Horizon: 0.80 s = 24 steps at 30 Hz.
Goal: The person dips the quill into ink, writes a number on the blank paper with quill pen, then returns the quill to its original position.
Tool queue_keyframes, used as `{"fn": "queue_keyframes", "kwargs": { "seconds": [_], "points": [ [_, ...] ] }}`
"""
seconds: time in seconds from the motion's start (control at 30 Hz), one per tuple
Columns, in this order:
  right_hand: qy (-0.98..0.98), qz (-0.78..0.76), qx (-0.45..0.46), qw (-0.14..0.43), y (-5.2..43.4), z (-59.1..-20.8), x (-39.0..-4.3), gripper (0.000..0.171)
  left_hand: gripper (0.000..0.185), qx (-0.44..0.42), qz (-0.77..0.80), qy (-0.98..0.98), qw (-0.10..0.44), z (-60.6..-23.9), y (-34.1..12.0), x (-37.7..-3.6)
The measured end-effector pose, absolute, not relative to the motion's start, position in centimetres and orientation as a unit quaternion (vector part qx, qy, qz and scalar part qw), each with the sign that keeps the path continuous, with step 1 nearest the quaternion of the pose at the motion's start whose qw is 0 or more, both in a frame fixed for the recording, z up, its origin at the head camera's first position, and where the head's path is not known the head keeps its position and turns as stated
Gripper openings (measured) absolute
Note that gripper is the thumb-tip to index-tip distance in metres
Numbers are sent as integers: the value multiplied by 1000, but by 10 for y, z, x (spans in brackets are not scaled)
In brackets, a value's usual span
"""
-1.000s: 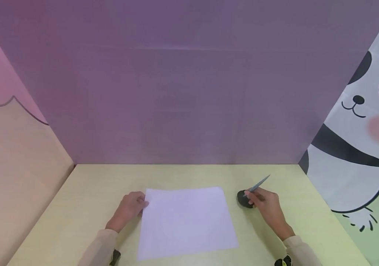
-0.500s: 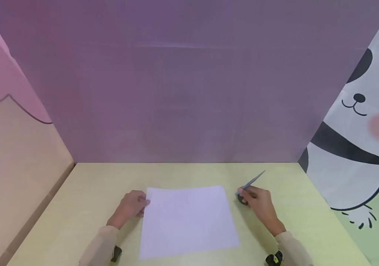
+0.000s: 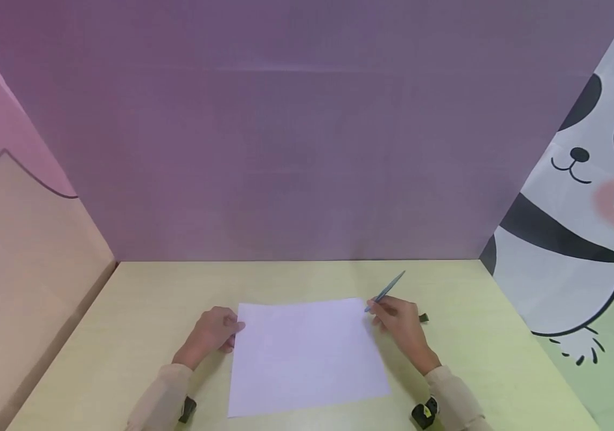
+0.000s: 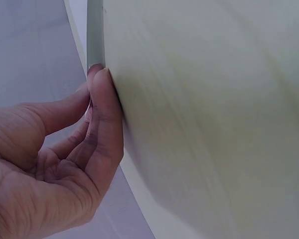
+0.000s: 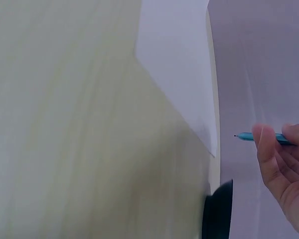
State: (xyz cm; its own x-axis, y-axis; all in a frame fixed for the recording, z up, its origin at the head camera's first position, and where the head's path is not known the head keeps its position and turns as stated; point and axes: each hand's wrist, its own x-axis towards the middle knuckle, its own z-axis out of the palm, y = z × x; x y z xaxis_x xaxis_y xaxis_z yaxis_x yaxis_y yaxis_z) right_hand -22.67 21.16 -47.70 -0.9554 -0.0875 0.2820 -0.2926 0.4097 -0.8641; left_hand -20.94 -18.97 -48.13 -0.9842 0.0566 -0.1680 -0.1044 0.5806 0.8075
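My right hand (image 3: 401,326) pinches a blue pen (image 3: 388,288), tip at the top right corner of the white paper sheet (image 3: 307,353). Left hand (image 3: 212,332), fingers relaxed, rests against the sheet's left edge, steadying it flat on the bench (image 3: 145,311). Looks like pre-writing; next: lower tip onto paper. Black object (image 3: 423,318) behind right hand.

A pale yellow-green table (image 3: 151,311) stands between a purple wall (image 3: 296,149) and a panda-print panel (image 3: 581,209).
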Motion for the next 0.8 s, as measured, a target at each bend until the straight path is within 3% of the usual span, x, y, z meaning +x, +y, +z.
{"fn": "queue_keyframes", "kwargs": {
  "seconds": [0.8],
  "points": [
    [-836,513,165,99,178,-483,-237,15,25,-26,499,862,79,-488,-194,-202]
  ]
}}
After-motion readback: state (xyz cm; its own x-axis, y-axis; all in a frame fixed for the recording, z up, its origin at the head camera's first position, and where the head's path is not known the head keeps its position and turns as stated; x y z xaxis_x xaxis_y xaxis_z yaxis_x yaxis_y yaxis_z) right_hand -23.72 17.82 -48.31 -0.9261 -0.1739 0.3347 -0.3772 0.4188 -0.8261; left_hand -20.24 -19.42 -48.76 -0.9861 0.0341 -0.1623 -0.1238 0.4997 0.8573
